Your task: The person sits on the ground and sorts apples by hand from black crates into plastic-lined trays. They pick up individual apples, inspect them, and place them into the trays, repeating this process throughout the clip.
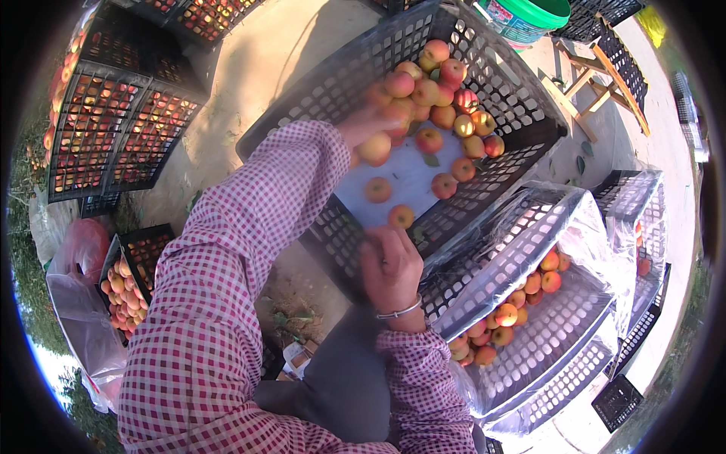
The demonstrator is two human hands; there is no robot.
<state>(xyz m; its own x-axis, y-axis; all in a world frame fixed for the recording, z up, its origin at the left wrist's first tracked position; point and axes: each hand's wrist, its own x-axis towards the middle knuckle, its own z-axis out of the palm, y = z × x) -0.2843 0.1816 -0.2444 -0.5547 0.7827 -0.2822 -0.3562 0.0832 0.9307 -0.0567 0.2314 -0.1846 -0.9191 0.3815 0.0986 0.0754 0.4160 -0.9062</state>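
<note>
Tilted in front of me is a black plastic crate point(317, 105) with a pale liner point(380, 170) on its bottom. Red-yellow apples point(425, 92) are heaped at its far end, and several lie loose on the liner. My left hand point(367, 126) reaches over the crate's left wall into the heap, touching or very near the apples. Blur and the fruit hide its fingertips, so a grip cannot be made out. My right hand point(392, 264), wearing a bracelet point(400, 312), is at the crate's near end with fingers curled. Whether anything is inside it is hidden.
On the right, a plastic-lined crate point(544, 335) holds apples. Full apple crates point(122, 133) are stacked at left, above a smaller crate of apples point(125, 292) and a plastic bag point(85, 318). A green bucket point(524, 22) and wooden stand point(601, 85) stand beyond.
</note>
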